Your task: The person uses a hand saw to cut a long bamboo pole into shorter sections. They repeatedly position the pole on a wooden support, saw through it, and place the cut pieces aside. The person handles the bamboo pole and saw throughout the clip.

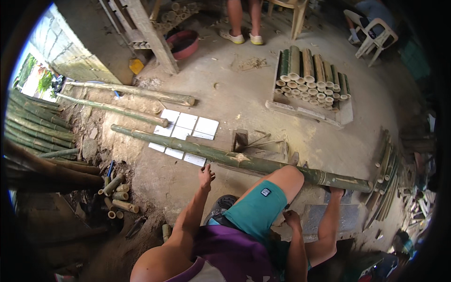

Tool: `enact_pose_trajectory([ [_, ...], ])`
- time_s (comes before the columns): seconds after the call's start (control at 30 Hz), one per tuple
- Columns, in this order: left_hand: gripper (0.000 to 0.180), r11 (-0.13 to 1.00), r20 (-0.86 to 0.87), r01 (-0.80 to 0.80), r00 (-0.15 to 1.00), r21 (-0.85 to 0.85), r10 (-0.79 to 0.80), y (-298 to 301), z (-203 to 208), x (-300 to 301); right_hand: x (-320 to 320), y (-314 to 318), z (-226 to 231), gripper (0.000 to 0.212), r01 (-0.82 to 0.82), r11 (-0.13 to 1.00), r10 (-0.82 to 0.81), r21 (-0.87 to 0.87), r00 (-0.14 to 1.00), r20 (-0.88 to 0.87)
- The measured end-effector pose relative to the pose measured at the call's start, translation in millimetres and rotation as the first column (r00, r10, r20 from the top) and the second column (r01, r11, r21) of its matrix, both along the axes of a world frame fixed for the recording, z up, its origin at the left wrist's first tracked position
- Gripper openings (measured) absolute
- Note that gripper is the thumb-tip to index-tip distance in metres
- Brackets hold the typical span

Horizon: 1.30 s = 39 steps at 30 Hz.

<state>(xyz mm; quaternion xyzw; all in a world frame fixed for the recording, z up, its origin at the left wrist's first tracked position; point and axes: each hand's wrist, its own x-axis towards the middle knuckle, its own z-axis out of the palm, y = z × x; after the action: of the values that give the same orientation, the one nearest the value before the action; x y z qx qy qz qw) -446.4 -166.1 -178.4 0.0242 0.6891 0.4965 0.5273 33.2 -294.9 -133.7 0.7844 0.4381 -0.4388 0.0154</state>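
A long green bamboo pole (pixel 202 149) lies slantwise in front of me, from the left middle down to the right, passing just beyond my bent knee. My left hand (pixel 206 177) is raised a little short of the pole, apart from it, with its fingers curled; whatever they may hold is too small to make out. Beside my right thigh, low and near my teal shorts (pixel 256 207), my right hand (pixel 292 219) is closed, and its inside is hidden. Under the pole's middle stands a low wooden support (pixel 239 140).
White tiles (pixel 187 121) lie beyond the pole. Two thinner poles (pixel 141 92) (pixel 117 109) rest at the left. Cut bamboo tubes fill a wooden rack (pixel 305 111) at the far right. Other people (pixel 242 19) are at the back, near a red basin (pixel 183 44) and plastic chairs (pixel 378 35).
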Motion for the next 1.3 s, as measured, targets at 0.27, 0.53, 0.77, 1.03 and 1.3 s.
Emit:
enact_pose_trajectory([
  [0.27,0.052,0.971,0.108,0.167,0.976,0.169,-0.187,25.9,15.0,44.5,85.7,34.9,43.7,0.031,0.338,0.784,-0.390,0.520,0.921,-0.011],
  [0.53,0.064,0.972,0.216,0.142,0.959,0.187,-0.182,45.9,19.5,82.0,225.3,58.4,87.6,0.039,0.406,0.611,-0.652,0.679,0.745,0.142],
  [0.77,0.057,0.992,0.293,0.086,0.950,0.090,-0.109,61.1,4.3,86.1,312.7,85.4,92.5,0.061,0.340,0.469,-0.781,0.815,0.590,0.204],
  [1.03,0.033,0.988,0.329,0.118,0.933,0.102,-0.145,82.3,-2.7,70.1,292.6,89.7,74.6,0.094,0.677,0.305,-0.851,0.670,0.509,-0.127],
  [1.3,0.038,0.999,0.308,-0.023,0.951,0.036,0.011,76.7,10.2,-5.6,286.4,93.7,99.6,0.106,0.729,0.045,-0.878,0.683,0.356,-0.322],
])
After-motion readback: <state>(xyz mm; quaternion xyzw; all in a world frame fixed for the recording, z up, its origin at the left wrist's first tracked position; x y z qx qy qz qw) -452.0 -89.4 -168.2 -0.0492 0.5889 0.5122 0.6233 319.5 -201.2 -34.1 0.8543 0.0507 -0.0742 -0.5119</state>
